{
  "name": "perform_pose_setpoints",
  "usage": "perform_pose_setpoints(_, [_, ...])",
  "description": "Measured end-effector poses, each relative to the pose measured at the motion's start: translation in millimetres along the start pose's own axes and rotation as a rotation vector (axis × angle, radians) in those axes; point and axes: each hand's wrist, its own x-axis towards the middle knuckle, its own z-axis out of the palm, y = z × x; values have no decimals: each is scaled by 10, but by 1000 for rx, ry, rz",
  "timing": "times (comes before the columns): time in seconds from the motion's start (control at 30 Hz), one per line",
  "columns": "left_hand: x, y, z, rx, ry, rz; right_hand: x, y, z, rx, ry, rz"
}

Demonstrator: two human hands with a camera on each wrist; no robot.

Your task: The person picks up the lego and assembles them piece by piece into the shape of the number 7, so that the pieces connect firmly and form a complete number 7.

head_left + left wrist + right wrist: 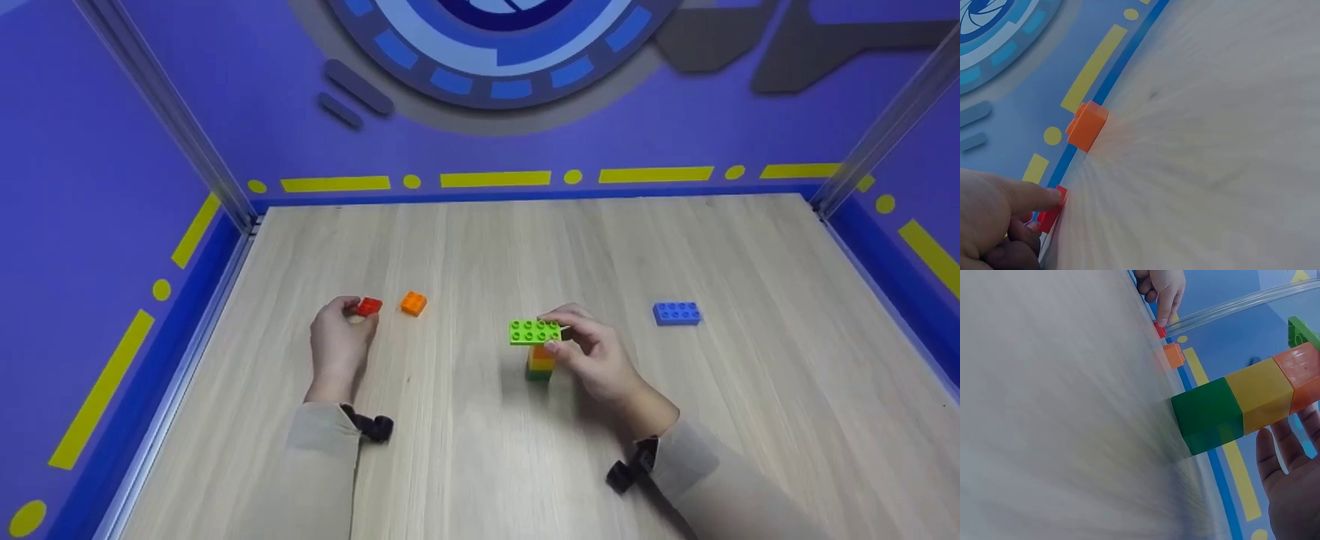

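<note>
My left hand [341,349] pinches a small red toy brick [369,307] low over the table, thumb and fingers at its sides. An orange brick [413,303] lies just to the right of it. Near the middle stands an upright stack of a dark green brick [1208,415], a yellow brick [1260,395] and an orange-red brick [1300,374]. On top is a light green brick [535,332], its studs up and its left end overhanging the stack. My right hand [600,360] grips its right end between thumb and fingers. Whether it is fully seated cannot be told.
A blue brick [676,313] lies to the right of the stack. The wooden table [465,450] is bordered by blue-purple printed panels [247,90] at the back and sides, with metal posts [172,112] at the corners.
</note>
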Motion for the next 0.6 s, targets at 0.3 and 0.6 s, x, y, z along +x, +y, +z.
perform_pose_setpoints(0.3, [-22, -26, 6, -39, 46, 18, -3, 9, 0, -13, 14, 4])
perform_pose_setpoints(0.6, [-28, -16, 24, -75, 92, 29, -1, 12, 4, -43, 6, 10])
